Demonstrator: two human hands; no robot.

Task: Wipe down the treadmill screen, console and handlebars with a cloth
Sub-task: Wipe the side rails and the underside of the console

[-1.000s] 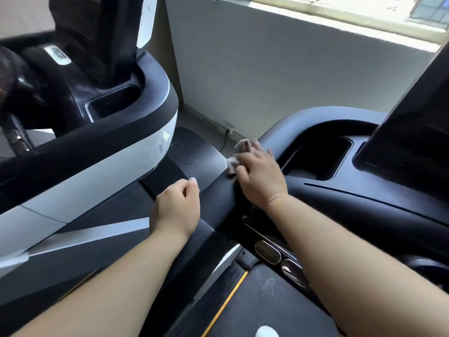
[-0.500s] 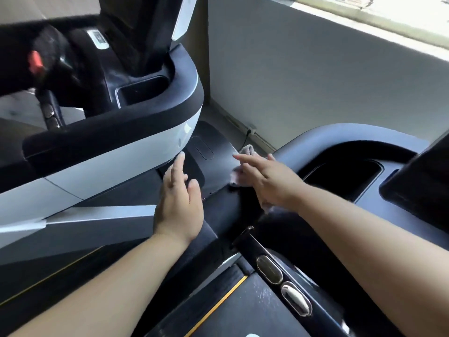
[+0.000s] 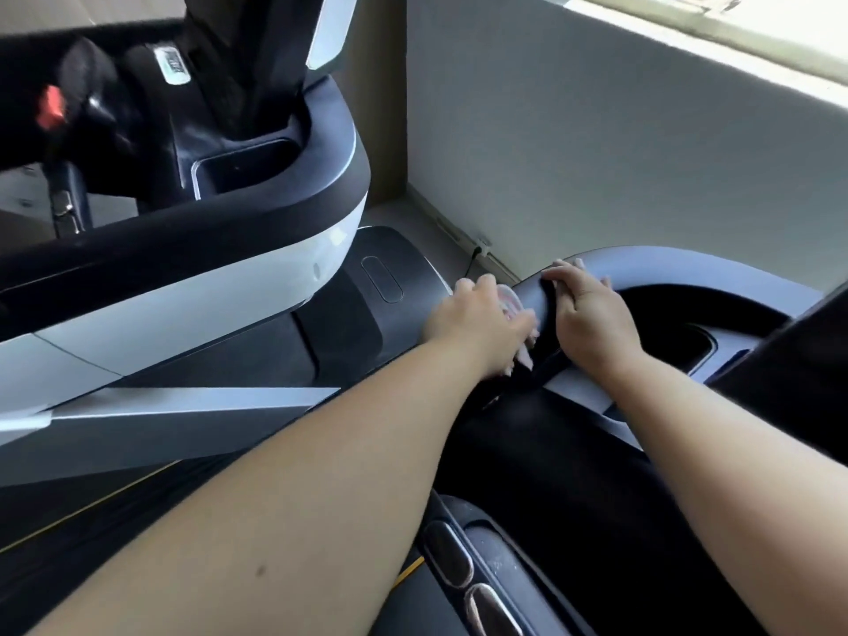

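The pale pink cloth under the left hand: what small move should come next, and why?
Probably slide the pale pink cloth, lying under the left hand, forward along the black curved console edge toward the grey rounded rim. The cloth lies at that edge's near end, the stretch ahead looks uncovered, and the right hand rests on the rim.

bare left hand (image 3: 477, 325), bare right hand (image 3: 594, 325)

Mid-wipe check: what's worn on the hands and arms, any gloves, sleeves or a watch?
Nothing worn shows. The left hand and right hand are bare, with no gloves or rings visible. The left forearm and right forearm are bare to the frame edge, without sleeves, watch or bands. The left forearm carries one small dark mole.
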